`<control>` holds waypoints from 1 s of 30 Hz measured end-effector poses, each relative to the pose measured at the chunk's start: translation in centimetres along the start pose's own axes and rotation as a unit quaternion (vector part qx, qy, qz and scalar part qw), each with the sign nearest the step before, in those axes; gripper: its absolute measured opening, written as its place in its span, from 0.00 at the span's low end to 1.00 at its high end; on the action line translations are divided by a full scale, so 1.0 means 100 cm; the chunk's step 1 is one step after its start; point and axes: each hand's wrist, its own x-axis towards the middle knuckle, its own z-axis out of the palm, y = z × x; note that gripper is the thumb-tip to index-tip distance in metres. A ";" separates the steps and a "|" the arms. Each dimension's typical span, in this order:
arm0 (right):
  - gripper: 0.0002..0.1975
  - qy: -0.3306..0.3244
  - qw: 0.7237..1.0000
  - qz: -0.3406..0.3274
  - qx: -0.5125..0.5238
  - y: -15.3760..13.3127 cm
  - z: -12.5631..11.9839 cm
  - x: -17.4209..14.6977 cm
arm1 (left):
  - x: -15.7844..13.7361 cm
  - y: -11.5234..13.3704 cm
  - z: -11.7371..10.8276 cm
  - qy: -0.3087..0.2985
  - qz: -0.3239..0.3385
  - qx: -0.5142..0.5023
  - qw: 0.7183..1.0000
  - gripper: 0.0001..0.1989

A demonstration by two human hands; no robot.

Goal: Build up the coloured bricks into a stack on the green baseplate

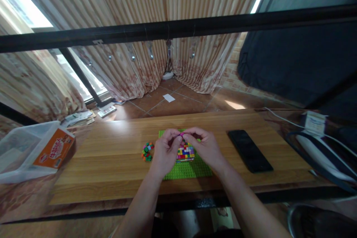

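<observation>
Both my hands meet above a green building baseplate on the wooden table. My left hand and my right hand pinch small magenta toy bricks between their fingertips. Whether these are one piece or two joined ones I cannot tell. Just below the fingers, a block built of many coloured toy bricks stands on the baseplate, its far part hidden by my hands. Left of my left hand, loose coloured bricks lie in a curved cluster on the table.
A black phone lies on the right of the wooden table. At the left stands a clear plastic bin with an orange label. A black metal bar crosses beyond the table, and a white cable runs at the right.
</observation>
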 end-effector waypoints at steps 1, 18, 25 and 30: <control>0.10 -0.006 1.000 -0.002 -0.007 0.000 -0.001 0.000 | 0.000 0.000 0.001 0.004 0.000 -0.001 1.000 0.06; 0.09 -0.025 0.999 -0.005 -0.032 -0.001 -0.004 0.000 | 0.005 -0.004 0.006 0.041 -0.003 -0.037 0.998 0.09; 0.09 -0.040 0.999 0.008 -0.025 0.001 -0.005 0.000 | 0.004 -0.001 0.006 0.042 -0.049 -0.062 0.996 0.09; 0.11 -0.014 0.999 0.044 -0.001 0.005 -0.012 0.002 | 0.005 0.000 0.004 0.052 -0.060 -0.091 0.993 0.09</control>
